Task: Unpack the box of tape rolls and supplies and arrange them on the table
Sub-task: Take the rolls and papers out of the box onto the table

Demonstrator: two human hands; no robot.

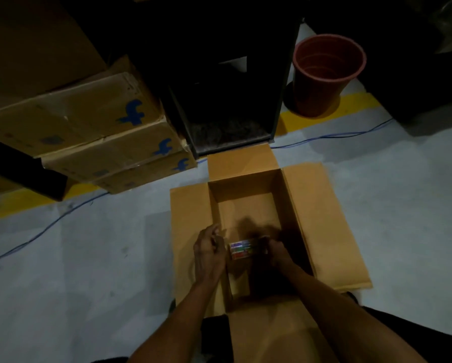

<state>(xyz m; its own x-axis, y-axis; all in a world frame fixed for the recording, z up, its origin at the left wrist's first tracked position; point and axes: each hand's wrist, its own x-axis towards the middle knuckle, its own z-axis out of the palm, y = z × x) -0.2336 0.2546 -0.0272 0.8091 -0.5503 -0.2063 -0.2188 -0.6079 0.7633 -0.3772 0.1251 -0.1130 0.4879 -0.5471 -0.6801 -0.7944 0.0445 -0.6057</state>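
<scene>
Two hands reach into an open cardboard box [311, 218] that sits on the gray floor [75, 271]. Between them, just above the box bottom, is a small clear pack with colored stripes [241, 248]. The left hand [209, 251] curls its fingers by the pack's left end. The right hand [277, 248] grips the pack's right end, though it is dark there. Farther back, closed boxes with blue marks [94, 132] are stacked on the left. A red-brown pot [324, 74] stands on a yellow floor line [355, 106].
</scene>
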